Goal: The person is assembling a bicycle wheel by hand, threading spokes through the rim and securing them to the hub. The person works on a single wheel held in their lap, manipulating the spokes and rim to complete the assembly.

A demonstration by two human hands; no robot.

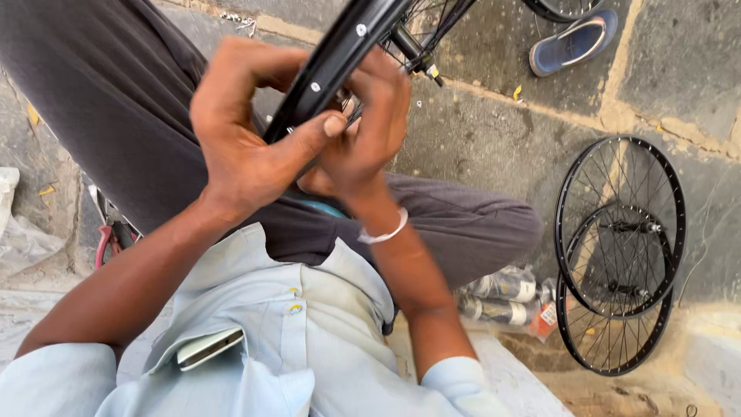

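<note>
Head view: both hands close on a black rim (340,58) that slants from the upper middle of the frame down toward the person's lap. The left hand (247,131) wraps it from the near side, fingers curled over the top edge and the thumb pressed flat along the rim's lower face. The right hand (367,127) cups the rim from the far side, fingers bent tight against it; something small seems pinched between its fingertips and the rim (too hidden to tell what). A pale bangle (384,234) circles the right wrist.

Just past the rim's upper end its spokes (436,19) fan toward a hub (409,42). Below the rim lie dark trousers (455,220), and nearer the camera a light blue shirt (309,324) with a phone (208,347) in its pocket.

Well right of the rim, two spoked wheels (621,232) lean stacked against a stone kerb, with wrapped parts (505,297) just beside them. Far up and right of the rim, a blue sandal (575,40) lies on the stone floor (494,131).
</note>
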